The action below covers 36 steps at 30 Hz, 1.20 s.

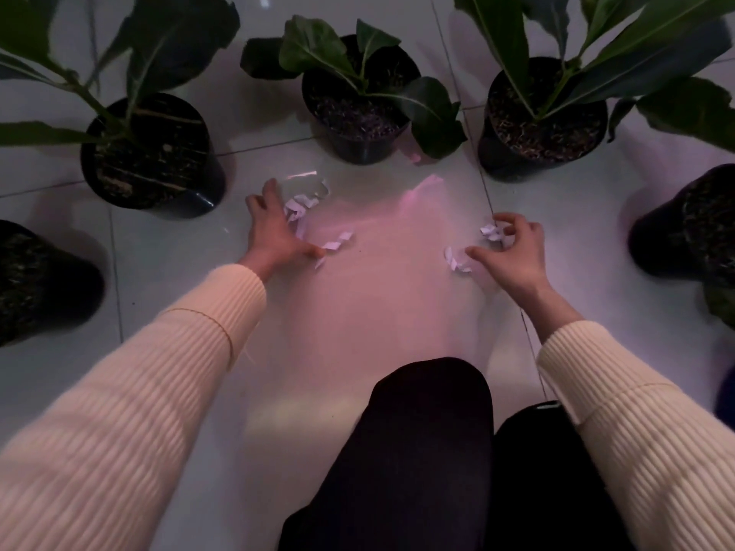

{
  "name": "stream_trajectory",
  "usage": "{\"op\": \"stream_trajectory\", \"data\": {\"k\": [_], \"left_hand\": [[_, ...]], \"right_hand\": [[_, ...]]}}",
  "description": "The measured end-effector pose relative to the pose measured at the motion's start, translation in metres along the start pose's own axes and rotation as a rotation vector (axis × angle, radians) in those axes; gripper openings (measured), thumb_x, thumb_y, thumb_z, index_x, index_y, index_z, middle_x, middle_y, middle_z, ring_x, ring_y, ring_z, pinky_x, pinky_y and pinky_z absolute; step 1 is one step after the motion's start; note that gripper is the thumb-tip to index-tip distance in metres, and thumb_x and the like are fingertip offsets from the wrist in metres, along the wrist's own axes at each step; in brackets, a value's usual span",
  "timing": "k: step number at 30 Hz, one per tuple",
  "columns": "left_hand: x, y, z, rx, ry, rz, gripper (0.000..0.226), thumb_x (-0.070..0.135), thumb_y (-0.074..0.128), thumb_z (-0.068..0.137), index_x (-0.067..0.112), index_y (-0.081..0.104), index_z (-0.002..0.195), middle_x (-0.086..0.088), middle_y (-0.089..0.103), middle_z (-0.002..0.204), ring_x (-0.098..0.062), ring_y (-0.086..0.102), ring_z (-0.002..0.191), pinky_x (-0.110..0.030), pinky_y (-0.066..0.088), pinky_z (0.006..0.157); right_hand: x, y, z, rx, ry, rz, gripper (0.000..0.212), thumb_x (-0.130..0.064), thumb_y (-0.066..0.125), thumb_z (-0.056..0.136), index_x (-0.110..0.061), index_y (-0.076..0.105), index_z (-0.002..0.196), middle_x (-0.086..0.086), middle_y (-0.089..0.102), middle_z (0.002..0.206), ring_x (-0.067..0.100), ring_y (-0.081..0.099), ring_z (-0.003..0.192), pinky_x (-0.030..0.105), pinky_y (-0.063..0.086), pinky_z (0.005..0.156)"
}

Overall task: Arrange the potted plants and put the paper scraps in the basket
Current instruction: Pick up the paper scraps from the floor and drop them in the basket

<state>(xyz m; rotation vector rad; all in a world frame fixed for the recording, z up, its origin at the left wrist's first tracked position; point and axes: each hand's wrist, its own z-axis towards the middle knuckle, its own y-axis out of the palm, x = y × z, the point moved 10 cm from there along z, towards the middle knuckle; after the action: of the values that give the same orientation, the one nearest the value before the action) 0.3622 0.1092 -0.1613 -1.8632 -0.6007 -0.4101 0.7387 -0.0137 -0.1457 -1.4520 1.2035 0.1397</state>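
The left hand [278,236] lies low over the tiled floor [397,296] with its fingers spread wide, palm down. White paper scraps [300,210] sit just beyond its fingers, and one curled scrap [338,240] lies beside the thumb tip, touching or nearly touching it. The hand closes on nothing; it is splayed against the floor beside the scraps rather than pinching them.

The right hand [513,252] is half curled, fingers bent like a claw. A crumpled scrap [491,232] rests between the index finger and the other curled fingers, but whether the fingers actually pinch it or only hover around it cannot be told. Another small cluster of scraps [455,262] lies on the floor just beside the thumb.

Both arms wear cream ribbed sleeves [151,391]. Dark trouser-clad knees [417,451] show at the bottom of the view, between the arms.

Black potted plants ring the area. One pot [155,161] with long leaves stands beyond the left hand, a smaller pot [358,109] with broad leaves stands at the far middle, and a third pot [545,125] stands beyond the right hand. Two more dark pots sit partly out of view, one at the left edge [43,280] and one at the right edge [688,224]. The glossy floor carries a pinkish reflection between the hands.
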Motion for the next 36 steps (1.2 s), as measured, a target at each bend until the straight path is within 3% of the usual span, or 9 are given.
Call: {"op": "stream_trajectory", "data": {"k": [4, 9, 13, 17, 21, 27, 32, 36], "left_hand": [[0.010, 0.005, 0.016, -0.115, 0.023, 0.066, 0.142, 0.027, 0.095, 0.035, 0.026, 0.007, 0.146, -0.017, 0.015, 0.140, -0.035, 0.034, 0.131, -0.036, 0.030, 0.110], [0.029, 0.028, 0.021, -0.272, 0.080, 0.185, 0.145, 0.033, 0.095, 0.033, 0.032, 0.005, 0.147, -0.018, 0.011, 0.142, -0.039, 0.034, 0.132, -0.039, 0.031, 0.112], [0.046, 0.045, 0.014, -0.315, 0.149, 0.230, 0.139, 0.038, 0.094, 0.031, 0.033, 0.014, 0.145, -0.016, 0.016, 0.137, -0.038, 0.037, 0.128, -0.038, 0.033, 0.111], [0.063, 0.051, 0.006, -0.272, 0.213, 0.224, 0.117, 0.039, 0.091, 0.040, 0.023, 0.033, 0.140, -0.015, 0.027, 0.132, -0.036, 0.044, 0.120, -0.037, 0.040, 0.105], [0.075, 0.054, -0.002, -0.229, 0.269, 0.156, 0.082, 0.034, 0.086, 0.055, 0.016, 0.051, 0.127, -0.015, 0.041, 0.122, -0.032, 0.052, 0.106, -0.032, 0.045, 0.094], [0.082, 0.055, -0.015, -0.156, 0.320, 0.142, 0.028, 0.020, 0.072, 0.074, 0.008, 0.066, 0.098, -0.018, 0.057, 0.102, -0.032, 0.057, 0.093, -0.027, 0.037, 0.072], [0.080, 0.063, -0.029, -0.158, 0.314, 0.107, 0.011, 0.013, 0.067, 0.076, 0.008, 0.069, 0.086, -0.016, 0.065, 0.092, -0.031, 0.060, 0.087, -0.026, 0.035, 0.068], [0.066, 0.063, -0.037, -0.146, 0.209, -0.018, 0.007, 0.013, 0.070, 0.073, 0.008, 0.071, 0.079, -0.011, 0.069, 0.083, -0.026, 0.062, 0.081, -0.023, 0.036, 0.066]], "right_hand": [[0.011, 0.010, 0.012, -0.135, 0.059, -0.077, 0.090, -0.036, 0.085, 0.056, -0.029, 0.043, 0.136, -0.002, 0.025, 0.120, 0.011, 0.042, 0.106, 0.018, 0.033, 0.097], [0.005, 0.022, 0.010, -0.213, 0.042, -0.117, 0.082, -0.040, 0.088, 0.053, -0.027, 0.052, 0.126, -0.003, 0.028, 0.119, 0.010, 0.042, 0.109, 0.018, 0.032, 0.098], [-0.009, 0.036, 0.000, -0.251, -0.043, -0.174, 0.078, -0.031, 0.091, 0.053, -0.023, 0.054, 0.121, -0.001, 0.027, 0.117, 0.012, 0.042, 0.105, 0.016, 0.031, 0.097], [-0.018, 0.047, -0.010, -0.217, -0.080, -0.171, 0.064, -0.015, 0.089, 0.055, -0.016, 0.061, 0.113, 0.002, 0.035, 0.111, 0.013, 0.045, 0.094, 0.006, 0.031, 0.082], [-0.023, 0.053, -0.019, -0.179, -0.089, -0.172, 0.040, -0.009, 0.081, 0.065, -0.013, 0.068, 0.102, 0.003, 0.042, 0.103, 0.018, 0.053, 0.088, 0.015, 0.036, 0.077], [-0.022, 0.062, -0.033, -0.173, -0.049, -0.218, 0.018, -0.010, 0.068, 0.078, -0.013, 0.074, 0.095, 0.009, 0.059, 0.101, 0.023, 0.059, 0.091, 0.019, 0.036, 0.075], [-0.021, 0.071, -0.046, -0.175, 0.019, -0.224, 0.014, -0.016, 0.068, 0.081, -0.016, 0.077, 0.091, 0.008, 0.070, 0.098, 0.021, 0.064, 0.091, 0.019, 0.038, 0.074], [-0.015, 0.078, -0.060, -0.236, 0.122, -0.141, 0.016, -0.029, 0.076, 0.076, -0.015, 0.078, 0.084, 0.003, 0.074, 0.086, 0.015, 0.065, 0.082, 0.019, 0.044, 0.076]]}}
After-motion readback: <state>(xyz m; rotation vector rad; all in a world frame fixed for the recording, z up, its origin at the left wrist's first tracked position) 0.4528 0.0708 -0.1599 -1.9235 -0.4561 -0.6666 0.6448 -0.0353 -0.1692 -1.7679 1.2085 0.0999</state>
